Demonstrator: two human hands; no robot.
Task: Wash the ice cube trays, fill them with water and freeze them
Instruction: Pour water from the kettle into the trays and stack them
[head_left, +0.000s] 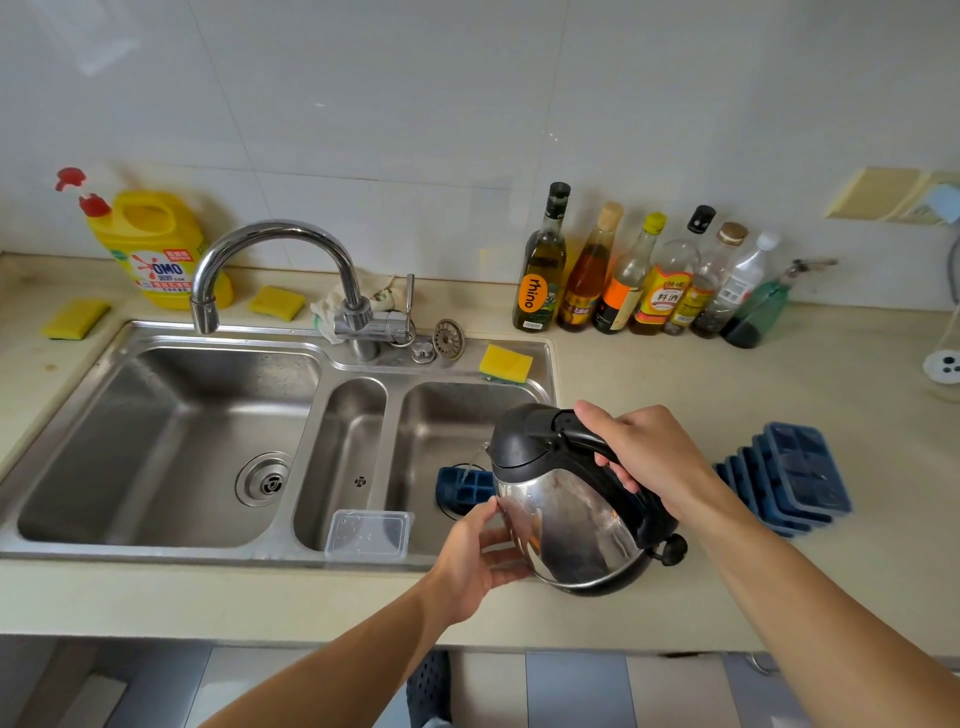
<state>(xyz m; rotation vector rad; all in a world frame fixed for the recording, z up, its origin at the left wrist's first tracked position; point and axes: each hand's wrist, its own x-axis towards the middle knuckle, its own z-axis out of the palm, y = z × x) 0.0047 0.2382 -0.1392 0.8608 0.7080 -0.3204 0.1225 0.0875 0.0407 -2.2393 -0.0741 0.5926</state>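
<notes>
A steel electric kettle (569, 525) with a black lid is tilted to the left over the right basin of the sink (415, 415). My right hand (649, 452) grips its black handle. My left hand (480, 558) rests open against the kettle's lower side. A thin stream of water runs from the spout onto a blue ice cube tray (462, 486) lying in that basin, partly hidden behind the kettle. A stack of several blue ice cube trays (789, 475) sits on the counter to the right of the kettle.
A clear plastic lid (368, 535) lies on the sink's front rim. The tap (275, 260) arches over the left basin. Yellow sponges (505, 362), a yellow detergent jug (153, 249) and a row of bottles (649, 275) line the back counter.
</notes>
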